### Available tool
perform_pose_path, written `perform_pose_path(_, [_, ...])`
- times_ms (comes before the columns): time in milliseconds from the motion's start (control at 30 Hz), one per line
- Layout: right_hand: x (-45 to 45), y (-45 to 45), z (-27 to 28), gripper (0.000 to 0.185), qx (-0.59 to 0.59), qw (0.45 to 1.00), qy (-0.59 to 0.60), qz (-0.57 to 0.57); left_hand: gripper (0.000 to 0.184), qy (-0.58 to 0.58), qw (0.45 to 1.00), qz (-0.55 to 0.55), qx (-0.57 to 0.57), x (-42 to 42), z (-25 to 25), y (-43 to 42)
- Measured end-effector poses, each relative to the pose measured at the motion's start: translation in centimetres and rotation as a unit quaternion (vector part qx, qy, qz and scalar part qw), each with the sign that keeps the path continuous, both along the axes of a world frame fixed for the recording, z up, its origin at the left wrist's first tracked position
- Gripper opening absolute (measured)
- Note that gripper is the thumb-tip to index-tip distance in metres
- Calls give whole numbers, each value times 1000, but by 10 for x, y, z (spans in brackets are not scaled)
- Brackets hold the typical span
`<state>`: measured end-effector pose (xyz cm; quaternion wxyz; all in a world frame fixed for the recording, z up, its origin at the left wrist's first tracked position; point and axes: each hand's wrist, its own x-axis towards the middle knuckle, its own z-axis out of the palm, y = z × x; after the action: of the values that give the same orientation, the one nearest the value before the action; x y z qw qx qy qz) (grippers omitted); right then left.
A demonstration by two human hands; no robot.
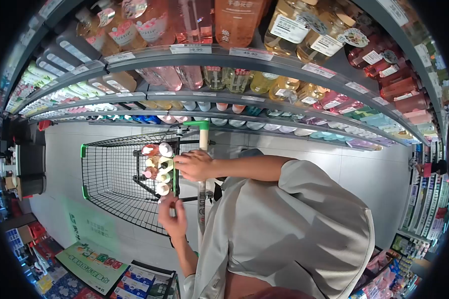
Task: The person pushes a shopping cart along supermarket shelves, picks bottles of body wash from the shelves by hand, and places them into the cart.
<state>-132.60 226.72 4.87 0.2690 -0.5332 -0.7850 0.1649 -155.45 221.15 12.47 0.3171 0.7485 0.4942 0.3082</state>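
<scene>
A black wire shopping cart (119, 149) with green corners stands in front of me. Several bottles with white, yellow, red and pink parts, among them a white-topped bottle (162, 189), are gathered at its handle end. My right hand (197, 165) reaches over that end, fingers stretched and slightly bent beside the bottles. Whether its fingertips touch one cannot be made out. My left hand (172, 218) is raised lower in the view, near the nearest bottle, its fingers loosely curved and thumb apart. Nothing shows in it. The cart's pale handle bar (202, 199) passes beneath my forearms.
A long shelf unit (149, 55) with rows of bottles and price tags runs across the top. Promotional stands with a green sign (87, 266) are at lower left. More stocked shelves (424, 204) stand at right. Pale tiled floor (60, 164) surrounds the cart.
</scene>
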Motion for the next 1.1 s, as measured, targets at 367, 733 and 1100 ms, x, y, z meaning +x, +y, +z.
perform_pose_path(367, [105, -28, 52, 18, -28, 964, 263, 42, 44, 129, 978, -8, -165, 44, -38, 32])
perform_pose_path(733, [266, 59, 253, 47, 518, 793, 131, -293, 48, 105, 982, 37, -155, 25, -50, 48])
perform_pose_path(1100, [246, 96, 283, 57, 332, 864, 147, -350, 42, 151, 978, 91, -112, 43, -30, 42])
